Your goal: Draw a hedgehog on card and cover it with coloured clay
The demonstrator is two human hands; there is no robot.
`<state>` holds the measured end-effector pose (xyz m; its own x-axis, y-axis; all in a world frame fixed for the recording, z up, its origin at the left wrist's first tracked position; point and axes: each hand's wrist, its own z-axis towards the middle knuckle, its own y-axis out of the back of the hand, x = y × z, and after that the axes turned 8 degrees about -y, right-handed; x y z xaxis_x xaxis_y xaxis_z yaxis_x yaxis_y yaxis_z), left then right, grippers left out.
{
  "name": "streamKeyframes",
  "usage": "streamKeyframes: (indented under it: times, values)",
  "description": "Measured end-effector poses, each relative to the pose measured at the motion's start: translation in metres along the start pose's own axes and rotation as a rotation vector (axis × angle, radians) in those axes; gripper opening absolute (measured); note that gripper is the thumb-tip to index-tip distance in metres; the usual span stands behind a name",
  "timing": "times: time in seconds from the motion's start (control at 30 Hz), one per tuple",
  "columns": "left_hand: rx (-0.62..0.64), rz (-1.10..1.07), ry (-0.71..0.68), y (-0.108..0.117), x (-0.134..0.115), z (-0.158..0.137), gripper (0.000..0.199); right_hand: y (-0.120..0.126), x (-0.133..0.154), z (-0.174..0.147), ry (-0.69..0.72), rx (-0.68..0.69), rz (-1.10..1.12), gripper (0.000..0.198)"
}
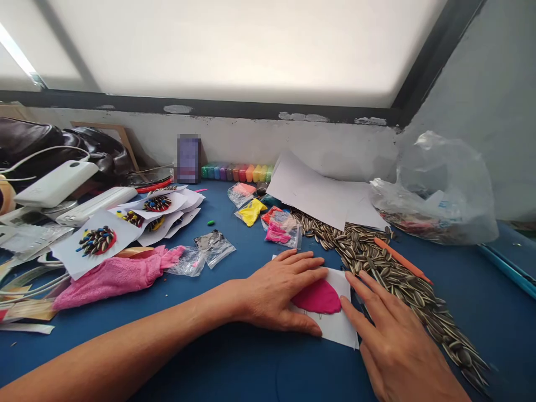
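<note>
A flat, rounded patch of magenta modelling clay (320,297) lies on a small white sheet of paper (339,330) on the blue tabletop. My left hand (285,293) rests flat over the paper's left side, fingers stretched out, covering part of the clay. At the paper's right edge is my right hand (389,329), fingers extended and its index fingertip beside the clay's right end. Neither hand grips anything. Just beyond my right hand spreads a long heap of striped sunflower seeds (402,285). An orange stick-like tool (402,261) lies across the seeds.
Small bags of yellow clay (251,212) and pink clay (278,231) lie ahead. White sheets (318,190) lean behind the seeds, near a clear plastic bag (444,195). Leftward are seed-covered clay pieces on paper (97,241), a pink cloth (117,276) and a white power bank (56,183).
</note>
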<state>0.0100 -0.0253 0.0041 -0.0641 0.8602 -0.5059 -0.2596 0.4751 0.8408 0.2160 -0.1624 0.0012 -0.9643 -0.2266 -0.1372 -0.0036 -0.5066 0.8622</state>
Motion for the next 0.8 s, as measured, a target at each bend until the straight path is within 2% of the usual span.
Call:
streamKeyframes:
  times: [0.13, 0.33, 0.4, 0.47, 0.53, 0.6, 0.73, 0.8]
  values:
    - [0.000, 0.016, 0.005, 0.000, 0.000, 0.001, 0.090, -0.003, 0.008, -0.002, 0.054, -0.034, -0.034, 0.046]
    - [-0.003, 0.009, 0.004, 0.000, -0.001, 0.001, 0.091, 0.005, 0.006, -0.003, 0.030, -0.029, -0.022, 0.045]
    - [-0.006, 0.005, 0.001, 0.000, -0.001, 0.001, 0.091, 0.008, 0.003, 0.000, 0.033, -0.032, 0.049, 0.037]
    - [-0.010, 0.004, 0.009, 0.000, 0.000, 0.001, 0.091, 0.010, -0.001, 0.005, -0.047, -0.064, 0.158, 0.023]
    - [-0.013, 0.005, 0.017, 0.000, -0.001, 0.001, 0.093, 0.011, -0.006, 0.013, -0.105, -0.040, 0.242, 0.018]
    - [-0.010, 0.005, 0.022, 0.000, -0.001, 0.001, 0.094, 0.011, -0.010, 0.021, -0.105, -0.016, 0.274, 0.023]
    - [-0.002, 0.013, 0.029, -0.001, -0.001, 0.001, 0.095, 0.008, -0.013, 0.036, -0.086, 0.054, 0.258, 0.017]
    - [-0.004, 0.032, 0.033, 0.000, -0.001, 0.001, 0.097, 0.003, -0.013, 0.040, -0.091, 0.067, 0.230, 0.023]
